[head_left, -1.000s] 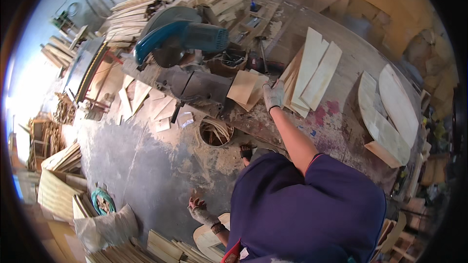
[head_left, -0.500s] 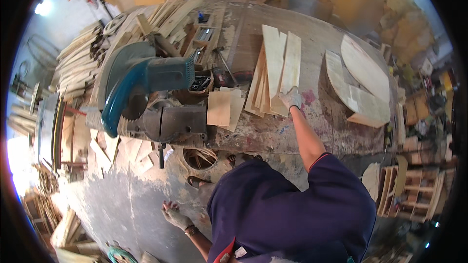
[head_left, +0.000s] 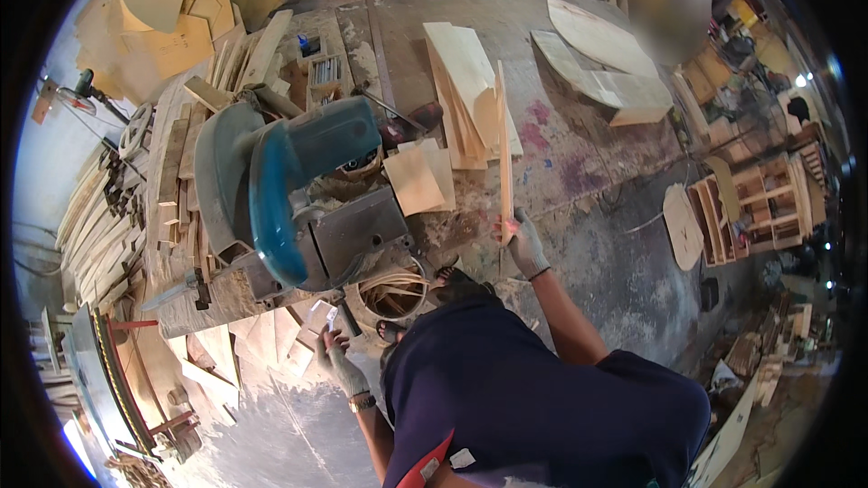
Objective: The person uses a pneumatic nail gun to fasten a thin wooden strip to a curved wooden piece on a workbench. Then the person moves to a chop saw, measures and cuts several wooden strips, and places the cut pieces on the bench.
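Note:
My right hand [head_left: 526, 248], in a pale glove with bare fingertips, is closed round the lower end of a thin wooden board [head_left: 504, 140]. The board stands nearly edge-on to me, over the front of the workbench. Behind it lies a stack of pale, tapered boards [head_left: 463, 68]. My left hand [head_left: 340, 363], gloved too, hangs below the bench edge with its fingers loosely bent and apart. Nearest to it are the black handle of the blue mitre saw [head_left: 280, 194] and a small whitish scrap [head_left: 318, 314]. I make out nothing held in it.
Two thin panels [head_left: 414, 176] lie beside the saw. Curved boards [head_left: 601, 45] rest on the bench's far right. A round bin of offcuts [head_left: 393, 292] stands by my feet. Wood scraps [head_left: 212, 357] cover the floor at left, and a slatted wooden rack [head_left: 755, 203] stands at right.
My right hand has lifted a board from the stack and drawn it toward me. My left hand has risen nearer the saw's handle. The view has turned to the right.

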